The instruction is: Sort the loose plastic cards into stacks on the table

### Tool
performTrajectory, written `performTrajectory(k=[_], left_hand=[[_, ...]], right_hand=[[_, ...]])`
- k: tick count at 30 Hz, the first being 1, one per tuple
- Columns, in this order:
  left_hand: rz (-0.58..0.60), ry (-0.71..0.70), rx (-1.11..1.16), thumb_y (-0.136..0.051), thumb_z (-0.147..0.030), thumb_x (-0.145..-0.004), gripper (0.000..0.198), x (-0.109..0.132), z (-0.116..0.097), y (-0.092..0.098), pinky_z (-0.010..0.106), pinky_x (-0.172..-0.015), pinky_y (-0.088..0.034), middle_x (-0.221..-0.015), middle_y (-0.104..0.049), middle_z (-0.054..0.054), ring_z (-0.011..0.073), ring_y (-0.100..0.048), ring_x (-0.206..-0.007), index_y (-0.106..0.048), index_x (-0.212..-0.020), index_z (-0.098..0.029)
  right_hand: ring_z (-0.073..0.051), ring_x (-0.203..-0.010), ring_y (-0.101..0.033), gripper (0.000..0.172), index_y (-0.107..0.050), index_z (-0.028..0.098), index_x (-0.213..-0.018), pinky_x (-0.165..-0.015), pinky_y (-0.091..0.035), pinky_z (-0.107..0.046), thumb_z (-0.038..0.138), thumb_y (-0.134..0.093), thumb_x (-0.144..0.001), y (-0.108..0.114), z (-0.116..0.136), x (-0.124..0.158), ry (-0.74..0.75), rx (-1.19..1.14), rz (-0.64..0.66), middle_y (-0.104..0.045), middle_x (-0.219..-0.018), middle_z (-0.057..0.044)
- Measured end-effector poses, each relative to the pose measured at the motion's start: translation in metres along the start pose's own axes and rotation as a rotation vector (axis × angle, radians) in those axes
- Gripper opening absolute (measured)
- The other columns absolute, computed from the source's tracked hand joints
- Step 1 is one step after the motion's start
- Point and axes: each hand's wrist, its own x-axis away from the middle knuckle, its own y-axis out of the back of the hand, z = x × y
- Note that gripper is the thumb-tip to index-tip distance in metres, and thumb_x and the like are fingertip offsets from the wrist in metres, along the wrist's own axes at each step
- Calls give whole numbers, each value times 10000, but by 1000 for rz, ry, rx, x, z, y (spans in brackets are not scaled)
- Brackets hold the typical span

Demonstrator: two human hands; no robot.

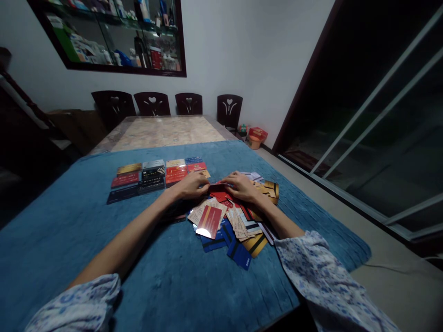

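Note:
Both my hands are over a loose heap of plastic cards in the middle of the blue cloth. Between them a red card [218, 187] is tilted up, seen nearly edge-on. My left hand [194, 185] has curled fingers pinching its left end, and my right hand [240, 186] grips its right end. Below lie a red card with a gold stripe [210, 222], blue cards [239, 253], beige printed cards [238, 223] and gold cards [256, 244]. More gold cards [272, 189] lie partly behind my right hand. Left of the heap, overlapping cards stand in columns, among them red cards [176, 174] and black cards [151, 183].
The blue cloth [166, 286] covers the near part of a long table with a stone-like top [166, 131]. Dark chairs [152, 102] line the far end. A glass-shelved cabinet [114, 37] is set in the wall. Sliding glass doors [374, 115] stand at the right.

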Motion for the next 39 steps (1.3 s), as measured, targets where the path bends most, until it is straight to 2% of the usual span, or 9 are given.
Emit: performTrajectory(k=[3,7,12,17,23,30,39], left_hand=[[22,-26,30,-464,-232,-919,311,-2,-1,2,283,-698,-423,-719,-667,53,153,-553,-675,-713,-746,-162],[-39,-7,69,-458,-170,-885,269,-3,-2,3,263,-683,-427,-740,-679,42,147,-565,-690,-700,-768,-162],[-81,50,124,-463,-112,-836,278,-2,-4,1,270,-739,-477,-838,-726,47,169,-634,-788,-732,-878,-172],[-89,32,177,-451,-87,-827,349,-1,-4,-2,309,-813,-522,-948,-754,73,198,-676,-878,-739,-1009,-164],[-153,101,146,-483,-69,-801,478,0,-1,-10,365,-928,-536,-1159,-738,111,233,-688,-1051,-648,-1241,-160],[-152,94,150,-494,-55,-822,373,1,-7,-12,329,-841,-534,-1041,-740,71,209,-695,-940,-630,-1144,-187],[-163,100,91,-526,-41,-798,300,0,-9,-19,324,-834,-503,-1004,-714,73,222,-666,-944,-592,-1053,-184]], right_hand=[[-231,-1018,-580,315,-744,203,-1151,-911,-447,-350,134,-544,-917,-2,-1,-2,-23,20,-21,-747,-1064,-102],[-223,-985,-591,286,-737,194,-1138,-874,-461,-325,162,-543,-931,-5,-1,-3,-82,45,-63,-728,-1018,-107],[-206,-934,-607,331,-688,201,-1236,-859,-459,-299,178,-540,-940,-6,3,-2,-129,56,-84,-685,-1016,-100],[-217,-909,-613,416,-605,214,-1362,-840,-444,-298,169,-503,-961,-2,10,-2,-164,82,-83,-652,-997,-96],[-224,-911,-611,424,-580,239,-1378,-826,-426,-303,170,-518,-965,1,15,-1,-191,114,-73,-661,-985,-87],[-217,-910,-629,374,-625,229,-1309,-811,-422,-293,146,-530,-956,4,17,1,-172,136,-62,-708,-1001,-91],[-212,-926,-634,429,-626,238,-1347,-844,-441,-305,130,-546,-940,2,16,5,-128,197,-74,-741,-1037,-88]])
